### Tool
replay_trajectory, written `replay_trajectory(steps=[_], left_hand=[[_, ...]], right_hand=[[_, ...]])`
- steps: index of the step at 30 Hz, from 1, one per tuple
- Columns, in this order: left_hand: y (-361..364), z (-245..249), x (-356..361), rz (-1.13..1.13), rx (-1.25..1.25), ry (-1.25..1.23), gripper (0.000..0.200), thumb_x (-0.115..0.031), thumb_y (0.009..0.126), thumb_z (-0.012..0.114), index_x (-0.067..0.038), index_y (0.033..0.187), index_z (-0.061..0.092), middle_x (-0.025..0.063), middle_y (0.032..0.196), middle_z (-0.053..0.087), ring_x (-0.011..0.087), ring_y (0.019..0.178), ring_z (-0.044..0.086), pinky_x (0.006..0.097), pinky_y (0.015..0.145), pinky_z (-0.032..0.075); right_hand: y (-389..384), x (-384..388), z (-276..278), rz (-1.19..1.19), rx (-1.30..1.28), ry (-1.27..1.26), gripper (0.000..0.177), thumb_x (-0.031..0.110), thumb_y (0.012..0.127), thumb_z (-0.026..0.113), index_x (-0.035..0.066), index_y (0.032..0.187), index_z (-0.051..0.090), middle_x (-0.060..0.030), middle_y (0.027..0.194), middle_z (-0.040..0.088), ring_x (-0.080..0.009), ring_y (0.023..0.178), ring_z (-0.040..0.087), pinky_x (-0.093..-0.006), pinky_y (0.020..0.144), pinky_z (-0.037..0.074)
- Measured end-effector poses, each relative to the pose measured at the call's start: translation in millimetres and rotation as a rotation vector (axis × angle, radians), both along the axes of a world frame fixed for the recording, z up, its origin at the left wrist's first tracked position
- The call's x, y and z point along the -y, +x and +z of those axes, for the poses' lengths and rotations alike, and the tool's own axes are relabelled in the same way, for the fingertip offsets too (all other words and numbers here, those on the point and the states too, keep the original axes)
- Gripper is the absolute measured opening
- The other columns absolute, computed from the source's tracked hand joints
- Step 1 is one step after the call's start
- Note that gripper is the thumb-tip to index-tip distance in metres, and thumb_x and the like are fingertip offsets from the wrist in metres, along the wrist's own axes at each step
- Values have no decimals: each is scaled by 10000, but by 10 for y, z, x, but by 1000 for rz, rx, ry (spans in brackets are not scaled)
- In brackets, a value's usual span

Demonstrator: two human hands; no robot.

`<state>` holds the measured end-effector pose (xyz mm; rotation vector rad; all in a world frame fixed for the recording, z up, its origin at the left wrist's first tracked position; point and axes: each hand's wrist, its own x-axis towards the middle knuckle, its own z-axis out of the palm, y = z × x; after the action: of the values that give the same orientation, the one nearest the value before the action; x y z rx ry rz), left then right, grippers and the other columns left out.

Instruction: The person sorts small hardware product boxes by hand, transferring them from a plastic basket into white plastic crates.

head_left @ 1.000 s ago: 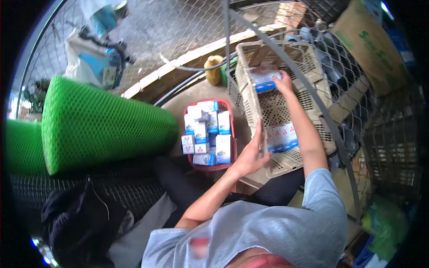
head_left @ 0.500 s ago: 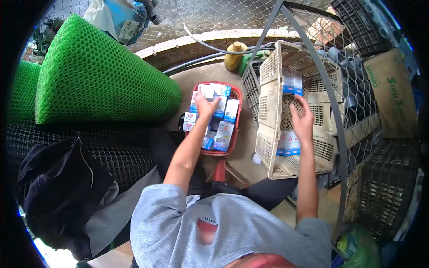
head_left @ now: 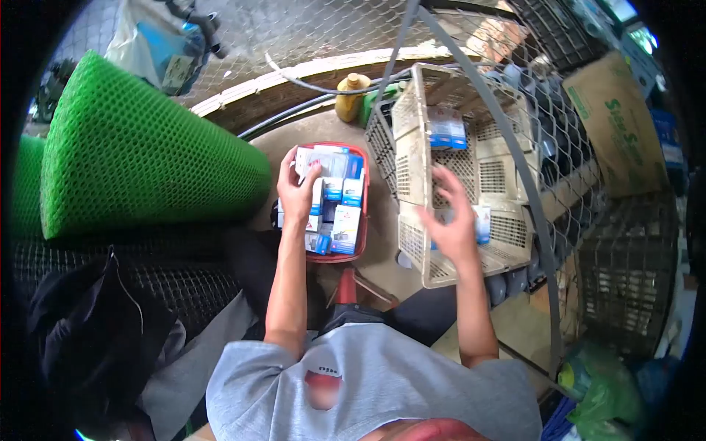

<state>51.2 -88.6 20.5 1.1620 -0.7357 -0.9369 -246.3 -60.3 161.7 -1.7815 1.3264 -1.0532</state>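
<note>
A red basket (head_left: 365, 234) holds several small white-and-blue cardboard boxes (head_left: 345, 224), some standing and some lying tilted. My left hand (head_left: 296, 192) is at the basket's far left corner, fingers and thumb closed around a white box (head_left: 304, 159) there. Over the near part of a beige plastic crate (head_left: 413, 158) hovers my right hand (head_left: 454, 224), fingers apart and nothing in it. Inside the crate, a group of blue-and-white boxes (head_left: 447, 131) sits in the far part. Another box (head_left: 482, 223) shows in the near part, partly hidden behind my right hand.
Rolls of green plastic mesh (head_left: 151, 151) lie on the left. A yellow jug (head_left: 351, 99) stands behind, beside a dark crate (head_left: 381, 143). A grey metal bar (head_left: 507, 132) crosses over the beige crate, with chain-link fencing (head_left: 566, 173) beyond. A red stool (head_left: 346, 285) is between my legs.
The view has shifted, so the scene sits further left. My left hand has moved to the basket's left corner. My right hand has drawn back toward me over the crate's near part.
</note>
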Motion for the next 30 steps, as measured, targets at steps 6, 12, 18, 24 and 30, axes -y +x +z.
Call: replay_trajectory(steps=[6, 12, 18, 24, 30], left_hand=[[-639, 1032, -482, -304, 12, -150, 731, -50, 882, 765, 20, 1532, 440, 182, 1452, 551, 239, 1315, 565, 385, 1101, 463], [-752, 737, -456, -552, -80, -80, 766, -97, 951, 737, -66, 1603, 335, 175, 1473, 522, 264, 1305, 568, 424, 1018, 557], [-837, 414, -693, -669, 30, 175, 569, -82, 983, 698, -77, 1510, 484, 123, 1389, 611, 208, 1255, 606, 380, 1022, 525], [-1027, 214, -831, -777, 71, 234, 545, -99, 987, 708, -81, 1489, 497, 119, 1354, 636, 199, 1227, 616, 345, 1041, 498], [-1063, 355, -943, -884, 150, 259, 552, -108, 984, 693, -55, 1492, 481, 130, 1362, 619, 220, 1252, 597, 381, 1073, 497]], right_hand=[[234, -75, 153, 181, -261, -231, 768, 123, 763, 890, 96, 1453, 553, -174, 1453, 591, -336, 1328, 590, -417, 1100, 481], [-449, 128, -126, -288, 8, 26, 550, 175, 832, 863, 23, 1302, 623, -142, 1107, 749, -196, 997, 715, -352, 888, 559], [-1640, 1029, -1334, -601, 33, 219, 553, 113, 885, 815, 43, 1371, 563, -62, 1087, 711, -153, 908, 692, -285, 774, 569], [-1676, 2081, -2302, -928, 272, 292, 733, 102, 817, 865, 65, 1443, 484, -127, 1280, 621, -242, 1054, 657, -340, 831, 584], [-1361, 2216, -1732, -1131, 134, 386, 825, 144, 833, 856, 18, 1523, 422, -200, 1550, 485, -320, 1396, 516, -396, 1176, 409]])
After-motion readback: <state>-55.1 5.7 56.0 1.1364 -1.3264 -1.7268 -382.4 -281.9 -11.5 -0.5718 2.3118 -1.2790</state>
